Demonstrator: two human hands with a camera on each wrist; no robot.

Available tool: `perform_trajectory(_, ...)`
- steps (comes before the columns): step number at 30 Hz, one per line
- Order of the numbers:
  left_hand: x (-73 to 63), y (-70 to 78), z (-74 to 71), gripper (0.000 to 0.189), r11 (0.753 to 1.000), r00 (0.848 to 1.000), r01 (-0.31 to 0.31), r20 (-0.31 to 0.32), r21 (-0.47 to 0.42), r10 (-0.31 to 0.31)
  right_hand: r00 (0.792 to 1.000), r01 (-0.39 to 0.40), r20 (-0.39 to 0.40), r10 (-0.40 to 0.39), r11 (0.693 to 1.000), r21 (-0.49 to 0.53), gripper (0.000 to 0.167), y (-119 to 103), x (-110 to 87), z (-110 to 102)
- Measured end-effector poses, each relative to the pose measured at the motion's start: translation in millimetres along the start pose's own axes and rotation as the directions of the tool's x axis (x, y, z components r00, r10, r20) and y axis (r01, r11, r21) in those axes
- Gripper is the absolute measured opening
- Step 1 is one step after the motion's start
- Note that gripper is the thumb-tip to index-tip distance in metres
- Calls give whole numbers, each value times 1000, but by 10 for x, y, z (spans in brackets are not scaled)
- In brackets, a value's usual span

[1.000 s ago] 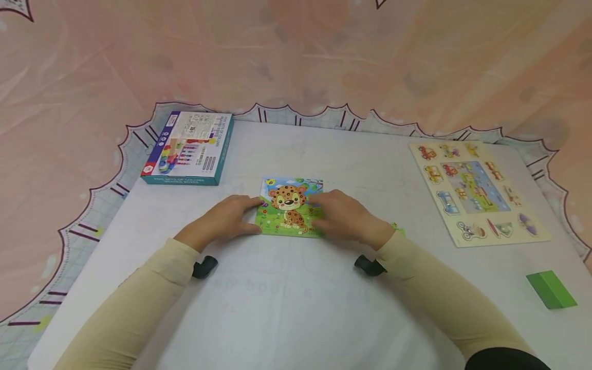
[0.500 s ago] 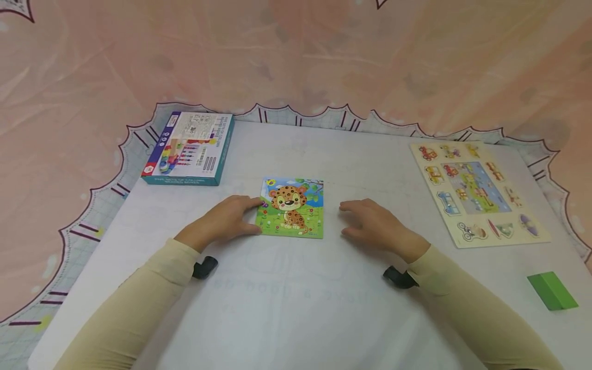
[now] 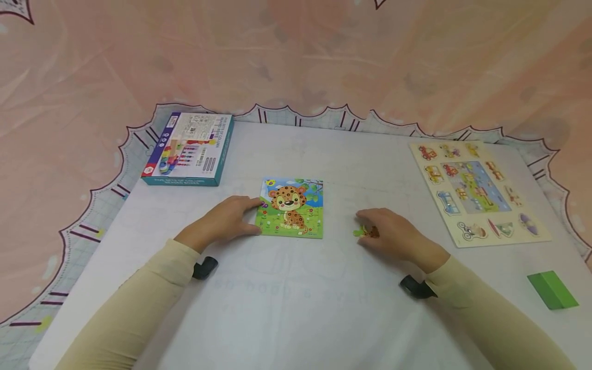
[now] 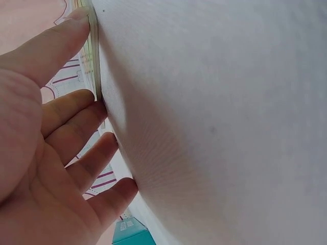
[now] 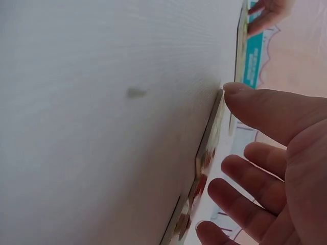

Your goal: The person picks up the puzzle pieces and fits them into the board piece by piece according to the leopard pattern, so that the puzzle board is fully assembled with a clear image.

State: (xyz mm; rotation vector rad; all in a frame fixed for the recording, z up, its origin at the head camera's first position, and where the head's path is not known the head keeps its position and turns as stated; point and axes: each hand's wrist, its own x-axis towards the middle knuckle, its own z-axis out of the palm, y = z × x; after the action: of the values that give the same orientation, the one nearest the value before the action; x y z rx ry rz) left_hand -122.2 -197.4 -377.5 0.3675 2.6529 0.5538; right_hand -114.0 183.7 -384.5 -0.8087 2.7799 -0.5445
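A square leopard jigsaw puzzle (image 3: pixel 290 208) lies flat at the table's middle. My left hand (image 3: pixel 222 221) rests against its left side, thumb and index finger touching the edge, as the left wrist view also shows on the puzzle's edge (image 4: pixel 94 56). To the right, apart from the puzzle, my right hand (image 3: pixel 390 234) is spread low over a loose green and brown-spotted puzzle piece (image 3: pixel 367 232), partly hidden beneath it. In the right wrist view the thumb tip meets the end of the flat piece (image 5: pixel 210 130), while the other fingers hang loosely bent around it.
A teal and white box (image 3: pixel 189 149) stands at the back left. At the back right lies a cream picture board (image 3: pixel 444 218) with vehicle pictures. Nearer the right edge sits a green block (image 3: pixel 552 290). White cloth (image 3: pixel 287 318) covers the table.
My right hand has drawn back rightward from the leopard puzzle and come down over the loose piece. The left hand and the puzzle have stayed put.
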Motion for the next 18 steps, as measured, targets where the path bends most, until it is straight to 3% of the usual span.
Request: perform_trajectory(18, -18, 24, -14, 76, 1000, 1000, 3, -1, 11, -3, 1000, 7, -24, -8, 999, -33, 47, 123, -192, -31)
